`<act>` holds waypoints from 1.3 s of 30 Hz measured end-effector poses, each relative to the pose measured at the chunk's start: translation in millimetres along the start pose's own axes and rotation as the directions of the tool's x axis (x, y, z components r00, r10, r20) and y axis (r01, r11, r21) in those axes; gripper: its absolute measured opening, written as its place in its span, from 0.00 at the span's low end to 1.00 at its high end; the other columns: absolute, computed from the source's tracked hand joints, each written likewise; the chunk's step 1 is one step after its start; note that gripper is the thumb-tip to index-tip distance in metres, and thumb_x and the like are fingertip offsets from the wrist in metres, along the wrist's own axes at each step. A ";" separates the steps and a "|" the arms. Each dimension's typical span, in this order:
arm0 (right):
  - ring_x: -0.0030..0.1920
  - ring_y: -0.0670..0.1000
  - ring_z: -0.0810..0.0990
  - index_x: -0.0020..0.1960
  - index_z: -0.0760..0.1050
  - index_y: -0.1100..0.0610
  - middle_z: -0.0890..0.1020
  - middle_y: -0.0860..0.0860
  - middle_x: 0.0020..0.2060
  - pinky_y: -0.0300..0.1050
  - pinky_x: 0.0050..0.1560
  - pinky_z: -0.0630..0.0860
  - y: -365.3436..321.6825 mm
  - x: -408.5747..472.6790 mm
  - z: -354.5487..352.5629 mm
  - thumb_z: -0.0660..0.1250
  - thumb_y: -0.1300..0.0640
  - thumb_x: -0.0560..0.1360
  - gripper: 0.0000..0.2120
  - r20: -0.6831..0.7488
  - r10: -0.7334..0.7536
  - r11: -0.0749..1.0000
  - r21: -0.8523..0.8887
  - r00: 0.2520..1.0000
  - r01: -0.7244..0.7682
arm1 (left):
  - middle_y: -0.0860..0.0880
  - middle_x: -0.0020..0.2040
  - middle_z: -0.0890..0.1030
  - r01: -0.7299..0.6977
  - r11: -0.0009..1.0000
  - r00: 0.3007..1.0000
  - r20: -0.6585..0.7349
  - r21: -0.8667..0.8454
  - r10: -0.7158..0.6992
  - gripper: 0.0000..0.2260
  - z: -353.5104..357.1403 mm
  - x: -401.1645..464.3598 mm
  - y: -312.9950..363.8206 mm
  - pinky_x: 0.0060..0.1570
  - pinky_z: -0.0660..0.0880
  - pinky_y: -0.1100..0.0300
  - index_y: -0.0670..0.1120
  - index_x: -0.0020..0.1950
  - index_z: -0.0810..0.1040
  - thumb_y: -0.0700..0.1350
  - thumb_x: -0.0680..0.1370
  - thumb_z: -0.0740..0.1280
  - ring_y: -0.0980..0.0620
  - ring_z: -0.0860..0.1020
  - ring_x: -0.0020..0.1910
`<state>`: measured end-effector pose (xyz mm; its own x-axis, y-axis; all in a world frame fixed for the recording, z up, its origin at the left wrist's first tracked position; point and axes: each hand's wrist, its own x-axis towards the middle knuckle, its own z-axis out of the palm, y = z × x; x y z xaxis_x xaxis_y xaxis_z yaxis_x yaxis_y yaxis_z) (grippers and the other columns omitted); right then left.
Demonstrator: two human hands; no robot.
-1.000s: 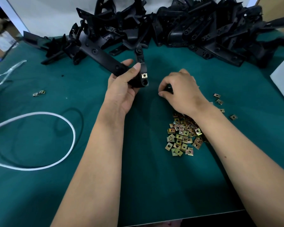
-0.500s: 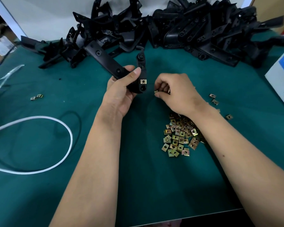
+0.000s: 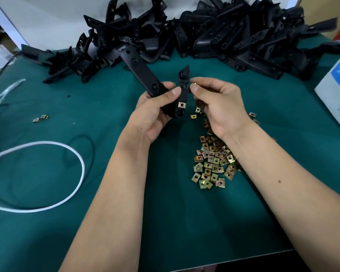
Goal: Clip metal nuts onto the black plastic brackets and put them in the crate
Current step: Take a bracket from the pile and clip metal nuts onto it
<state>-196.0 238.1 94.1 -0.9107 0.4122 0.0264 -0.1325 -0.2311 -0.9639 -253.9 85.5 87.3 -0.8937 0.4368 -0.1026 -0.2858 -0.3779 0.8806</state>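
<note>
Green mat (image 3: 47, 242), bracket (image 3: 182, 95) between fingers (image 3: 175, 92)

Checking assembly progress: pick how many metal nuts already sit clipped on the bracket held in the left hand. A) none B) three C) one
C: a single brass-coloured nut shows clipped near the lower end of the bracket that the left hand holds.

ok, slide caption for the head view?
Left hand grips black bracket; right hand pinches a metal nut beside it.
</note>
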 end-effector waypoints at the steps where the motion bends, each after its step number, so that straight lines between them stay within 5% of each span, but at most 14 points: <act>1: 0.41 0.48 0.79 0.51 0.85 0.59 0.85 0.53 0.41 0.44 0.49 0.77 0.4 -0.4 0.1 0.74 0.68 0.75 0.07 0.016 0.046 0.998 0.040 0.999 -0.047 | 0.46 0.45 0.86 0.000 1.000 1.000 0.002 0.000 0.000 0.06 -0.2 0.3 -0.1 0.39 0.82 0.56 0.47 0.48 0.81 0.37 0.75 0.74 0.50 0.84 0.41; 7: 0.40 0.48 0.81 0.51 0.85 0.60 0.87 0.54 0.43 0.44 0.47 0.76 -0.3 0.7 0.2 0.72 0.67 0.77 0.05 0.057 0.128 0.979 0.150 0.990 -0.135 | 0.45 0.46 0.85 0.005 1.000 1.000 -0.005 -0.005 -0.005 0.06 -1.1 1.4 0.3 0.43 0.81 0.55 0.47 0.49 0.80 0.38 0.76 0.73 0.49 0.83 0.44; 16: 0.39 0.48 0.82 0.50 0.86 0.56 0.87 0.53 0.43 0.42 0.44 0.76 -2.5 2.5 -4.6 0.73 0.63 0.77 0.04 0.087 0.157 0.982 0.089 0.984 -0.164 | 0.46 0.46 0.85 0.021 1.000 1.000 -0.012 -0.006 -0.021 0.06 -0.5 1.9 -0.2 0.41 0.82 0.56 0.48 0.48 0.80 0.37 0.76 0.73 0.50 0.83 0.43; 39: 0.36 0.46 0.78 0.49 0.85 0.61 0.84 0.53 0.38 0.39 0.41 0.78 -1.9 -1.5 4.8 0.72 0.68 0.77 0.05 -0.024 0.179 0.979 0.104 0.984 -0.176 | 0.49 0.40 0.85 0.020 0.999 0.999 -0.028 0.045 -0.018 0.07 0.3 2.2 -1.5 0.37 0.80 0.57 0.47 0.48 0.79 0.37 0.76 0.74 0.53 0.83 0.38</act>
<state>-196.2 233.7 97.1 -0.9102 0.3849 -0.1527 -0.0103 -0.3898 -0.9208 -255.4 87.3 86.0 -0.8978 0.4203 -0.1320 -0.2877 -0.3325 0.8982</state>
